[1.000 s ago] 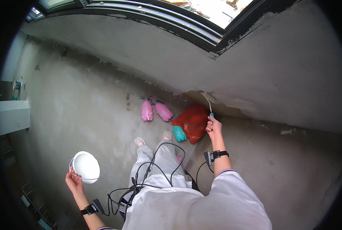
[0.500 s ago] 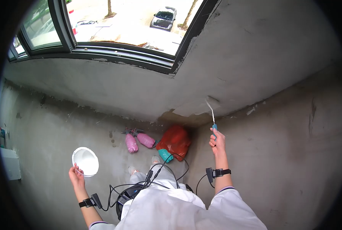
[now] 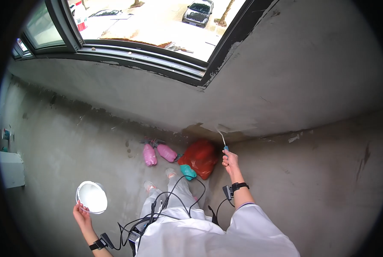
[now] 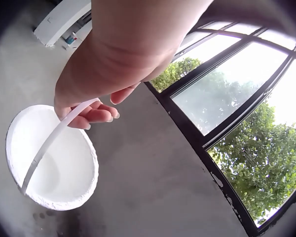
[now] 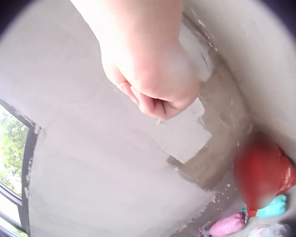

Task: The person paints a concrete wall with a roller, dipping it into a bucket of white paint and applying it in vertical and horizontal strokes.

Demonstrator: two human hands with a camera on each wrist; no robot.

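Observation:
In the head view, my right hand (image 3: pixel 231 162) grips the blue handle of a small paint roller (image 3: pixel 223 138). The roller's head lies against the lower grey wall (image 3: pixel 264 85), right at a bare brownish patch (image 3: pixel 193 128) near the corner. The right wrist view shows the curled fingers of that hand (image 5: pixel 150 81), which hide the roller. Low at the left, my left hand (image 3: pixel 83 215) holds a white bucket (image 3: pixel 93 198) by its bail. Its fingers are curled round the white bail (image 4: pixel 49 140) in the left wrist view, and the bucket's inside is white.
On the floor by the corner sit a red plastic bag (image 3: pixel 200 156), a teal bag (image 3: pixel 188 172) and two pink bottle-shaped bundles (image 3: pixel 149 155). A dark-framed window (image 3: pixel 157 64) is above the wall. Black cables (image 3: pixel 157 205) hang across my front.
The head view has tilted up and partly back. The roller has gone up the wall and then down again toward the brownish patch. My left hand still holds the bucket at the left.

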